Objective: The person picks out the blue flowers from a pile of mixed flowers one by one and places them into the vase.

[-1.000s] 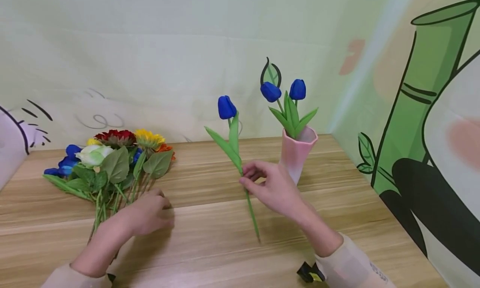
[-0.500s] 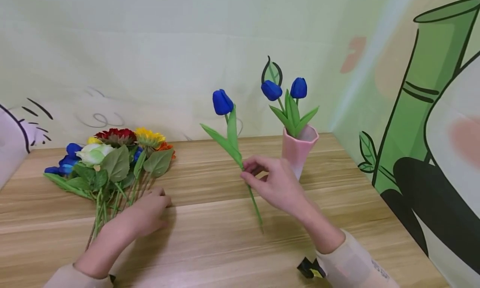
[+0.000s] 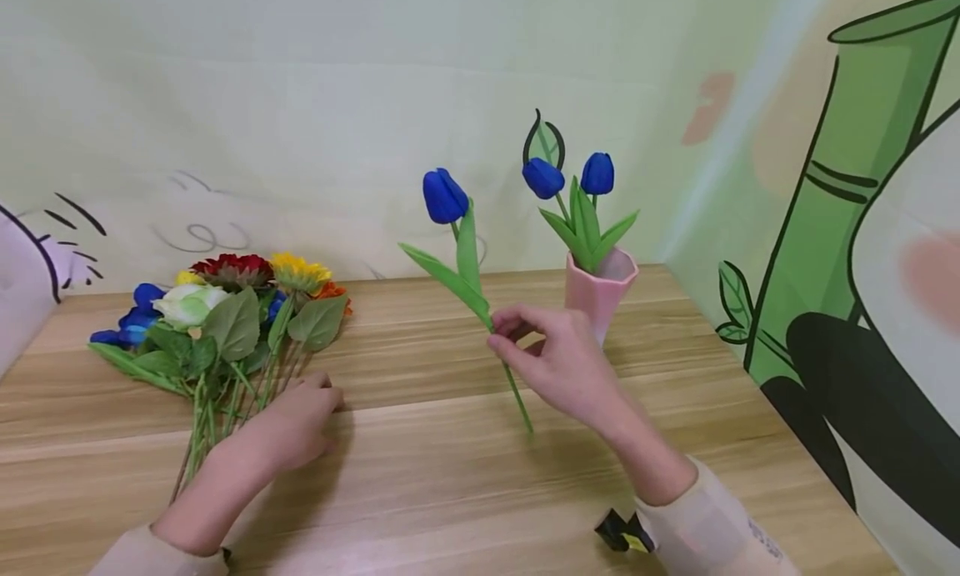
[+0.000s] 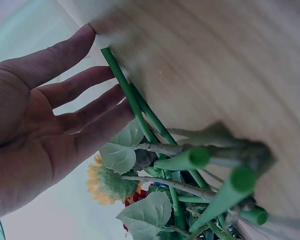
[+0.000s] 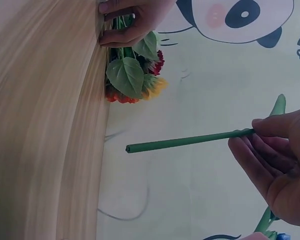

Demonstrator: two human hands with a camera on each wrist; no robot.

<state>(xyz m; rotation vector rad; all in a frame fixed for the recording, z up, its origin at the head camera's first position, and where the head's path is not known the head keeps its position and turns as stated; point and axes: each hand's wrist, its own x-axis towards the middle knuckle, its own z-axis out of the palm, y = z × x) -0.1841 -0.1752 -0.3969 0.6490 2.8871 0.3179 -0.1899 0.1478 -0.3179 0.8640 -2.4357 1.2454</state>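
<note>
My right hand point(image 3: 558, 361) pinches the green stem of an artificial blue tulip point(image 3: 445, 196) between thumb and fingers, above the table. The stem's lower end point(image 5: 180, 143) points free of the table in the right wrist view. To the right stands a pink-and-white vase point(image 3: 595, 297) holding two more blue tulips point(image 3: 543, 178). My left hand point(image 3: 296, 422) rests low by the table, just right of a bunch of artificial flowers point(image 3: 232, 318). Its fingers point(image 4: 97, 102) are loosely extended in the left wrist view, close to the green stems; whether they touch them I cannot tell.
The bunch lies on the wooden table point(image 3: 420, 493), with red, yellow, white, orange and blue blooms toward the wall. A printed backdrop point(image 3: 360, 142) rises behind the table and along its right side. A small black object point(image 3: 618, 533) sits by the right sleeve.
The right hand has lifted the tulip slightly and shifted a little to the right; its stem end has risen. The left hand has barely moved. The vase has stayed in place.
</note>
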